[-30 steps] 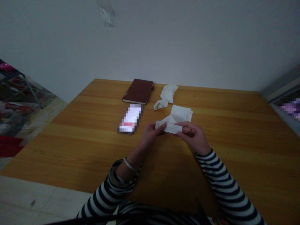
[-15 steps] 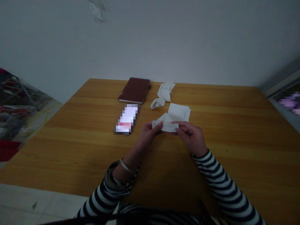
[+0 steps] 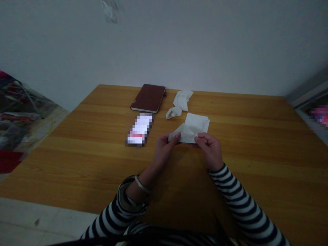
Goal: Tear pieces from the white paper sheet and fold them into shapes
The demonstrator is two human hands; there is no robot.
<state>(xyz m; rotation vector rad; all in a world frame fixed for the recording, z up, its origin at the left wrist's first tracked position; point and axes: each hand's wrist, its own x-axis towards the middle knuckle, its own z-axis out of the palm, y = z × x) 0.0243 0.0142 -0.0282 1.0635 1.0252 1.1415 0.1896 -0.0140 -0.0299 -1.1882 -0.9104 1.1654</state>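
Note:
Both my hands hold one small white tissue [image 3: 185,135] just above the wooden table [image 3: 256,136]. My left hand [image 3: 166,150] pinches its left end with fingers closed. At its right end my right hand [image 3: 210,149] grips it with curled fingers. Another flat folded tissue [image 3: 197,122] lies on the table right behind the held one. Both sleeves are striped black and white, and a bangle sits on my left wrist.
A lit phone [image 3: 139,130] lies left of my hands. A dark red notebook [image 3: 149,97] rests near the table's far edge. Two crumpled tissues [image 3: 179,102] lie beside the notebook. A white wall stands behind the table, and clutter fills the floor at the left.
My hands have drawn a little closer together, and the tissue between them has changed from a narrow strip to a wider, looser shape. The things on the table have stayed put.

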